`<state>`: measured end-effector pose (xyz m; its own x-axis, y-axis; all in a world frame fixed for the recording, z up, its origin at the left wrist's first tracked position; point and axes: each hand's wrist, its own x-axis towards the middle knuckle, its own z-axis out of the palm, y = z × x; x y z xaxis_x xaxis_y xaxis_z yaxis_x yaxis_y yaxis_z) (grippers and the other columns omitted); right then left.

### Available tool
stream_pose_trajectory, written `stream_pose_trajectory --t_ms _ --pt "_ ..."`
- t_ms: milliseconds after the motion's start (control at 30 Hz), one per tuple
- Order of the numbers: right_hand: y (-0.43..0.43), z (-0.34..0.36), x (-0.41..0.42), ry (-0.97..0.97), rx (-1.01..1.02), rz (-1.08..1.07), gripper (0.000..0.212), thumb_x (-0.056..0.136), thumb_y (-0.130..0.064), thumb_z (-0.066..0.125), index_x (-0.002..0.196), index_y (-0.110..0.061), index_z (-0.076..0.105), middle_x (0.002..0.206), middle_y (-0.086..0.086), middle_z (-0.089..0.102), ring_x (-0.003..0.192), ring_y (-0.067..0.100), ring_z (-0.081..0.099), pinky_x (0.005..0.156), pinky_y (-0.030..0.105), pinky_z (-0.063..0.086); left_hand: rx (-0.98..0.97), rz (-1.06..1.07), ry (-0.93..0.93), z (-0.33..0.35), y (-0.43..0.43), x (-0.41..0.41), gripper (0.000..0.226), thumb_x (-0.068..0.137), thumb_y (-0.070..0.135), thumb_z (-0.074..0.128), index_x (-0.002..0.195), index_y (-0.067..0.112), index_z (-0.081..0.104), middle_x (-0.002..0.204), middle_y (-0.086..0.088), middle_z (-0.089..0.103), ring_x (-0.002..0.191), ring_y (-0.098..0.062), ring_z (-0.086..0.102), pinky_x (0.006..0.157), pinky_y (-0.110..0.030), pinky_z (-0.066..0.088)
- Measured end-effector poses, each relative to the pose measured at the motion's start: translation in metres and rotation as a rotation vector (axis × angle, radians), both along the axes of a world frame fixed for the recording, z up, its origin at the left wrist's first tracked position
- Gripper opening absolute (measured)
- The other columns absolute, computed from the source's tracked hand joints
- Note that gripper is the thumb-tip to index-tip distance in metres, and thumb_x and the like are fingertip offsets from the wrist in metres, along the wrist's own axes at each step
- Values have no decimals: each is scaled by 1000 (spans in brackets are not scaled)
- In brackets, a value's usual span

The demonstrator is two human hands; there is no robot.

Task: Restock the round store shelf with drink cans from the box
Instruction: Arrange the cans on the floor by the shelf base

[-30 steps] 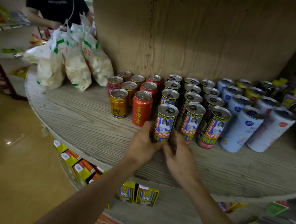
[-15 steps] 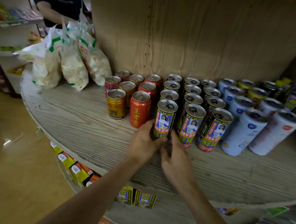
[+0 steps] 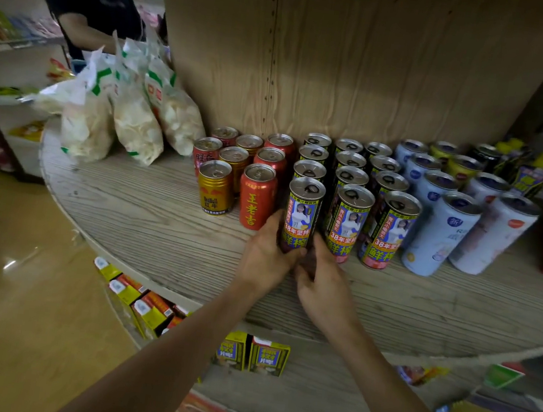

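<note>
A tall slim juice can (image 3: 301, 209) with a yellow, blue and green label stands at the front of the left column of matching cans on the round wooden shelf (image 3: 164, 226). My left hand (image 3: 265, 257) wraps the lower left side of this can. My right hand (image 3: 320, 281) touches its base from the right, fingers curled in. Two like cans (image 3: 349, 221) stand just right of it. Red and gold cans (image 3: 256, 195) stand to its left. No box is in view.
Pale blue and white cans (image 3: 441, 231) fill the shelf's right side, darker cans behind them. Bags of white snacks (image 3: 137, 112) lean at the back left. The wooden core (image 3: 352, 54) rises behind the cans. A person in a dark shirt (image 3: 89, 2) stands at far left. Small cartons (image 3: 251, 351) sit on the lower tier.
The held can has been pushed back a little, closing up to the row behind it; both hands followed it. The person at far left shifted.
</note>
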<state>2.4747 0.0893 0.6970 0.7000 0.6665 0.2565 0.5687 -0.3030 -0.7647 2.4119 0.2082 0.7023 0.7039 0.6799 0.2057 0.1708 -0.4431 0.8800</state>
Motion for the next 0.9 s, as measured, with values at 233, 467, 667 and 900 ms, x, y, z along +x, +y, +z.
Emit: stream_pose_trajectory --t_ms 233,467,667,900 --pt "-16 9 -14 -56 -47 -6 55 93 -14 62 145 -19 47 137 5 60 126 23 57 105 38 46 91 -15 22 -2 -8 -33 63 78 24 71 137 22 50 122 -1 66 113 -18 62 98 -40 51" --pt "-39 14 -61 -210 -139 -9 23 92 -19 65 115 -17 69 111 5 69 107 24 63 92 38 51 253 -51 44 -2 -29 -94 45 84 18 67 128 15 62 108 -6 63 101 -24 62 92 -41 52" --pt "-61 5 -119 -262 -221 16 10 92 -27 63 99 -22 67 98 2 69 97 26 63 80 40 50 392 -78 34 -12 -54 -158 26 85 23 62 110 15 66 97 -4 65 92 -27 59 79 -40 50" --pt "-94 -47 -177 -195 -402 33 12 95 -29 59 103 -25 66 101 -2 67 97 23 63 75 34 47 359 -166 143 -74 -79 -219 25 90 27 60 112 16 66 98 -4 64 94 -29 58 79 -43 50"
